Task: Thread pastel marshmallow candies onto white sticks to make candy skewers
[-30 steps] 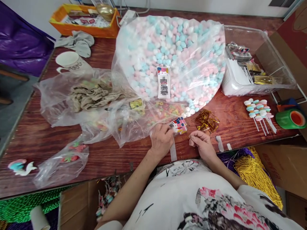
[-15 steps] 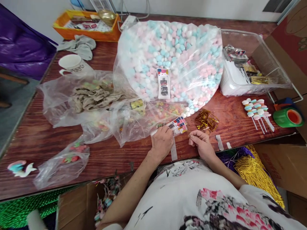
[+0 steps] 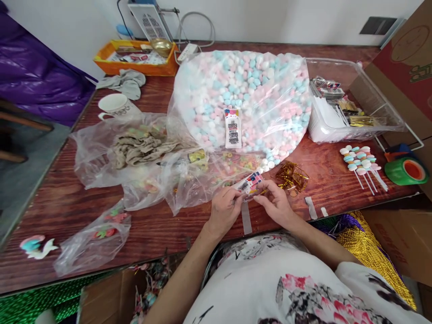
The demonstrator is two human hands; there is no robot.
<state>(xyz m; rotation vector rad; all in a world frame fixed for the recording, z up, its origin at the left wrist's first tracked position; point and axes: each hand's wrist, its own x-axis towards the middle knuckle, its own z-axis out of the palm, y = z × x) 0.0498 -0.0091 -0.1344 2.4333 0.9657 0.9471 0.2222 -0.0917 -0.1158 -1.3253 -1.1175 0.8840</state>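
Between my two hands lies a small clear packet (image 3: 251, 182) with a blue, red and white printed top. My left hand (image 3: 225, 208) is closed on its left side, thumb against fingers. My right hand (image 3: 275, 204) pinches at its right edge; whether a thin thing is also in those fingers I cannot make out. Just right of my hands sits a heap of gold twist ties (image 3: 292, 176). Behind them rests a big clear bag of pastel marshmallows (image 3: 216, 90), with a white printed card packet (image 3: 233, 129) on top.
Marshmallow skewers (image 3: 360, 159) and green tape (image 3: 398, 170) lie right, below a clear plastic bin (image 3: 357, 132). At left are crumpled candy bags (image 3: 97, 144), a brown cloth (image 3: 141, 150), a white mug (image 3: 116, 105) and an orange tray (image 3: 135, 67). Tape strips (image 3: 246, 218) stick along the front edge.
My right hand has moved left and up to the printed packet, which has been lifted and turned between both hands. The whole view has shifted slightly.
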